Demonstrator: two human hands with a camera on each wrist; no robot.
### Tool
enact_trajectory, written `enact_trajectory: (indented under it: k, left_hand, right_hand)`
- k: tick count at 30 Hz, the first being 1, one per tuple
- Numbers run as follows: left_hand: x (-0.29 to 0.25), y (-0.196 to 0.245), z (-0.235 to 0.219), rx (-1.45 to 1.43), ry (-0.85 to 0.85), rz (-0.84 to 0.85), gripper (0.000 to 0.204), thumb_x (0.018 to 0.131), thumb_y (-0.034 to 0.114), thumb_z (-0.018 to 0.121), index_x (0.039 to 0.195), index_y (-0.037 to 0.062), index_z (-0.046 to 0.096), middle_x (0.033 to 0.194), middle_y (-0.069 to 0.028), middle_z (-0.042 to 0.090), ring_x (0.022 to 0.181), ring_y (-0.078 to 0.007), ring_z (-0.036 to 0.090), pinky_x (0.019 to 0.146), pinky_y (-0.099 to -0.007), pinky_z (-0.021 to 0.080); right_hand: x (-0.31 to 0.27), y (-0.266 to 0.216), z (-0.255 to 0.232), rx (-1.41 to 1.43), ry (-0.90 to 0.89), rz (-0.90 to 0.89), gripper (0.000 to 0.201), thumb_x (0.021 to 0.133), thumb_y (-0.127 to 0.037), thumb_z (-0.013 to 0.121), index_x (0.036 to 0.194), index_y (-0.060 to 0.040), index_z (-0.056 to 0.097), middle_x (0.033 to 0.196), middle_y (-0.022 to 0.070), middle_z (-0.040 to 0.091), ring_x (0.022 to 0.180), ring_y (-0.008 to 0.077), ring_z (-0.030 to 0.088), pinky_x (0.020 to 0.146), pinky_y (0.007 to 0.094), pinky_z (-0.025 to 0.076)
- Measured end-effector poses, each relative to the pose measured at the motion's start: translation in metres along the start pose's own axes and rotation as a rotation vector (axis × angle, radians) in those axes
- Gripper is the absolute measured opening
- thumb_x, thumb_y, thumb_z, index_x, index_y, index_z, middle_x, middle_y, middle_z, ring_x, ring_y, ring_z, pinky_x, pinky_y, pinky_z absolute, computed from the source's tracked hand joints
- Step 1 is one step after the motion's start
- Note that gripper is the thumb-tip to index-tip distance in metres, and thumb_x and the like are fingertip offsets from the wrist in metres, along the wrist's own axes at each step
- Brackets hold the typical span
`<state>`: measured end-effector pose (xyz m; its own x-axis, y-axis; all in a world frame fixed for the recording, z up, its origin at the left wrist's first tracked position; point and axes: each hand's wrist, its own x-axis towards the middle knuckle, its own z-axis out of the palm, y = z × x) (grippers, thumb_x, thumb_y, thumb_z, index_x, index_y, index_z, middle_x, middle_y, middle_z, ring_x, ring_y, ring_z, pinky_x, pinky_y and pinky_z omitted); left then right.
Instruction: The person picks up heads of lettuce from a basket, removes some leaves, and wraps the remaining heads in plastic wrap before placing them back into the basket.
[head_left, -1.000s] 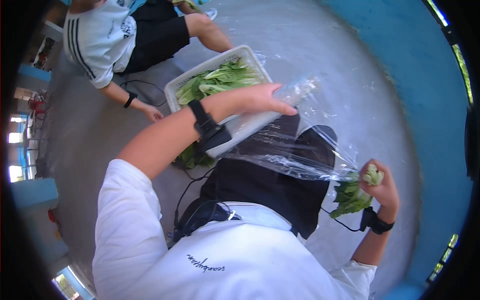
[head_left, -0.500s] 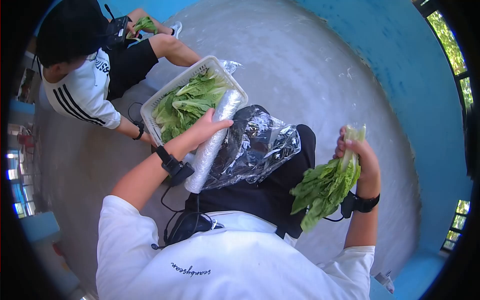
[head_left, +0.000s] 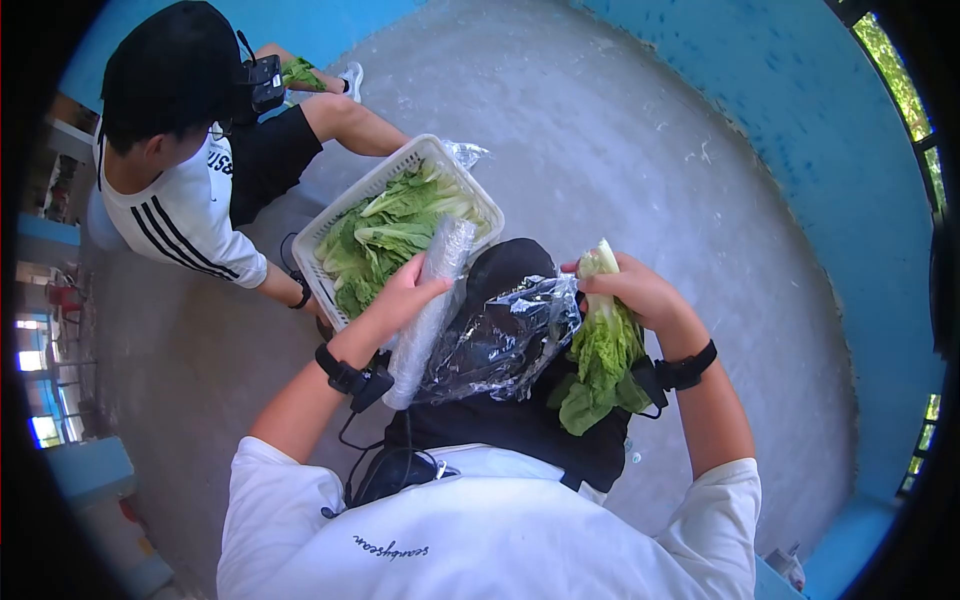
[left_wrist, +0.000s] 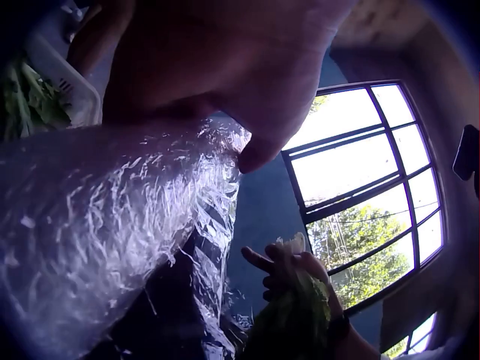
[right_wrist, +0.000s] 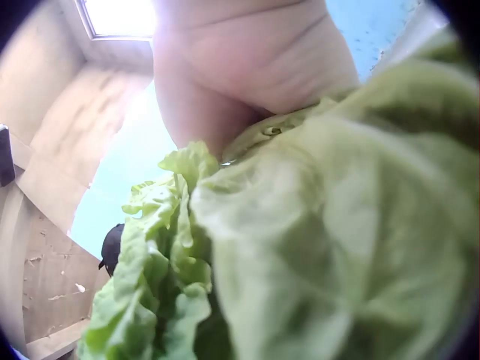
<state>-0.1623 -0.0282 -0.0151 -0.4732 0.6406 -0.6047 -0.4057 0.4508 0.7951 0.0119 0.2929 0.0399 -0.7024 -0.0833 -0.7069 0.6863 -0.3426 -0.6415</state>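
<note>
My left hand (head_left: 405,292) grips a roll of clear plastic wrap (head_left: 432,318), which is held slanting over my left thigh. From the roll, a loose, crumpled sheet of film (head_left: 505,345) spreads over my dark-clothed lap. In my right hand (head_left: 645,292) is a bunch of leafy lettuce (head_left: 605,355), gripped near its pale stem end with the leaves hanging down. My right fingertips are right at the film's far edge. The left wrist view shows the roll (left_wrist: 90,240) close up under the hand. Lettuce leaves (right_wrist: 322,225) fill much of the right wrist view.
A white plastic basket (head_left: 365,188) of lettuce leaves (head_left: 385,235) stands beyond the roll. Another person (head_left: 175,200) in a black cap sits at the left, one arm reaching to the basket. Black cables (head_left: 350,430) run by my waist. A blue wall (head_left: 780,150) curves along the right.
Film that was stretched between the roll and my right hand now lies slack over my lap. My right hand swung up with the lettuce, then came inward to the film's edge.
</note>
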Motion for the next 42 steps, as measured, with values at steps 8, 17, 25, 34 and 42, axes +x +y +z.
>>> enact_trajectory:
  k: [8,17,25,34,42]
  left_hand:
    - [-0.023,0.042,0.017,-0.034,-0.138,0.017,0.067,0.096,0.021,0.067,0.153,0.0062,0.036,0.111,-0.0064,0.061,0.089,-0.0149,0.065,0.079,-0.0325,0.056]
    - [-0.021,0.043,0.022,-0.13,-0.083,0.019,0.056,0.097,0.029,0.069,0.142,0.0039,0.045,0.109,-0.0062,0.063,0.088,-0.0141,0.066,0.077,-0.0308,0.056]
    - [0.001,0.016,0.017,-0.005,-0.158,0.037,0.042,0.1,0.026,0.066,0.132,-0.0009,0.059,0.113,-0.0045,0.066,0.101,-0.0082,0.059,0.089,-0.0284,0.05]
    - [0.018,0.002,0.016,0.198,-0.026,0.305,0.041,0.101,0.028,0.065,0.129,-0.0001,0.058,0.108,-0.0062,0.068,0.095,-0.0106,0.064,0.086,-0.0293,0.053]
    - [0.002,0.027,-0.053,-0.263,0.35,0.237,0.037,0.104,0.04,0.06,0.119,0.0058,0.055,0.088,-0.007,0.064,0.072,-0.0162,0.066,0.065,-0.0315,0.056]
  right_hand:
    - [0.017,-0.017,0.03,-0.338,-0.192,-0.151,0.067,0.086,-0.013,0.072,0.148,-0.0016,0.05,0.103,0.0035,0.066,0.092,0.013,0.064,0.087,0.0306,0.052]
    - [0.024,0.0,0.045,-0.541,-0.226,-0.195,0.026,0.084,-0.015,0.076,0.106,-0.0033,0.068,0.096,0.0038,0.071,0.088,0.0144,0.066,0.085,0.0327,0.052]
    - [0.009,0.01,0.048,-0.592,-0.106,-0.163,0.027,0.08,-0.017,0.074,0.102,-0.0018,0.069,0.089,0.0069,0.072,0.083,0.0186,0.067,0.081,0.0335,0.053]
    - [-0.001,0.009,0.056,-0.713,-0.111,-0.078,0.033,0.076,-0.018,0.077,0.102,0.0019,0.07,0.089,0.0121,0.073,0.083,0.0222,0.069,0.08,0.0353,0.054]
    - [-0.017,0.059,0.039,-0.824,-0.111,-0.08,0.037,0.075,-0.019,0.077,0.105,0.0017,0.071,0.092,0.015,0.073,0.084,0.0268,0.07,0.079,0.0369,0.053]
